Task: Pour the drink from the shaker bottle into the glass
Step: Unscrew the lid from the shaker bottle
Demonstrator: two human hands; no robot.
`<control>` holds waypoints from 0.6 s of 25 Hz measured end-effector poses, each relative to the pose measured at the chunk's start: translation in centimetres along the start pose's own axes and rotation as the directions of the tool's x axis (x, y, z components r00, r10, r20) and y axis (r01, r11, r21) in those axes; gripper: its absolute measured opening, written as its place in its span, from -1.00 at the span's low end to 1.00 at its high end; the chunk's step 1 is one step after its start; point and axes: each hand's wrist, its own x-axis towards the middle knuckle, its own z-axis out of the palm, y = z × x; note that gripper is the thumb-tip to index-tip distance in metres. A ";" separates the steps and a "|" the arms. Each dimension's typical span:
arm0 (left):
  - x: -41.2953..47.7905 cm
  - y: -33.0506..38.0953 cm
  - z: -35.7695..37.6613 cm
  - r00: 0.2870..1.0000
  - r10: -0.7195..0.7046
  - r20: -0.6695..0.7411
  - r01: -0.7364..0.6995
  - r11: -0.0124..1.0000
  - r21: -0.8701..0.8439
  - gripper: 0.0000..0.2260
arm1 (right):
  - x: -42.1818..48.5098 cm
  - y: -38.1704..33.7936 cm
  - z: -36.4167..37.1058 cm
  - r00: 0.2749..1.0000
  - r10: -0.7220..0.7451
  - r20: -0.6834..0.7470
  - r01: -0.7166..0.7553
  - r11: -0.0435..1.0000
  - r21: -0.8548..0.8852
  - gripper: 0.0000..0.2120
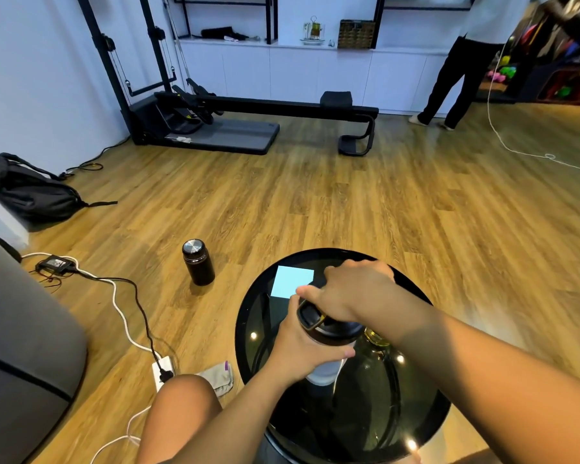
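Closest to you, your bare knee [181,413] sits at the left edge of the round black counter [248,316]. On the counter, towards its near side, the shaker bottle [335,333] stands roughly upright, dark lid on. Your left hand [302,349] wraps around its body just under the lid, fingers curled across the front. Your right hand [352,293] comes in from above and closes over the top of the lid, thumb out to the left beside the lid's loop. Both hands are clamped on the bottle, one above the other. The glass [375,338] stands just beside the bottle on its right; your right forearm crosses over it, so only part of a yellowish rim and the side show. Whether it touches the bottle I cannot tell. A pale blue square card [292,283] lies flat on the far part of the counter.

On the wooden floor to your left lie a grey cloth [218,376] and a white power strip [163,366] with cables; further out, a black flask [198,262] stands upright. A black backpack [31,192] slumps by the left wall. Beyond it is a dark exercise machine [248,118], and another person [456,78] stands at the far right
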 end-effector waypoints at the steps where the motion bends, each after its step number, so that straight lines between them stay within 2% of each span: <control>1: 0.0 0.0 0.0 1.000 0.003 0.015 -0.003 1.000 0.002 -0.15 | -0.1 -0.1 0.1 0.999 -0.051 -0.010 0.052 0.998 0.029 -0.25; 4: -0.1 0.0 -0.1 0.999 -0.004 0.041 0.005 1.000 -0.010 -0.12 | -0.5 -0.2 -0.3 0.967 -0.254 -0.005 0.253 0.959 0.124 -0.43; 7: 0.0 0.2 -0.3 0.995 0.006 0.100 -0.008 1.000 0.015 -0.14 | -1.3 -1.5 1.6 0.857 -0.508 -0.087 0.515 0.851 0.102 -0.79; 9: 0.1 0.2 -0.1 0.995 -0.014 0.100 0.012 1.000 0.017 -0.16 | -1.7 -1.2 2.2 0.817 -0.553 -0.164 0.577 0.784 0.229 -0.74; 11: 0.1 0.2 0.0 0.999 -0.020 0.048 0.020 1.000 -0.007 -0.15 | -1.0 0.0 1.3 0.881 -0.425 -0.207 0.472 0.815 0.338 -0.51; 13: -0.1 0.2 0.1 1.000 -0.006 -0.003 0.006 1.000 0.004 -0.10 | -0.4 1.0 0.4 0.965 -0.182 -0.189 0.219 0.955 0.199 -0.33; 14: -0.1 0.2 0.0 1.000 -0.010 -0.012 0.010 1.000 0.008 -0.08 | 0.0 1.0 0.5 0.985 -0.090 -0.145 0.110 0.985 0.132 -0.29; 15: -0.1 0.1 0.0 1.000 -0.013 -0.014 0.013 1.000 0.009 -0.06 | 0.3 0.7 0.7 0.994 -0.051 -0.098 0.062 0.992 0.110 -0.27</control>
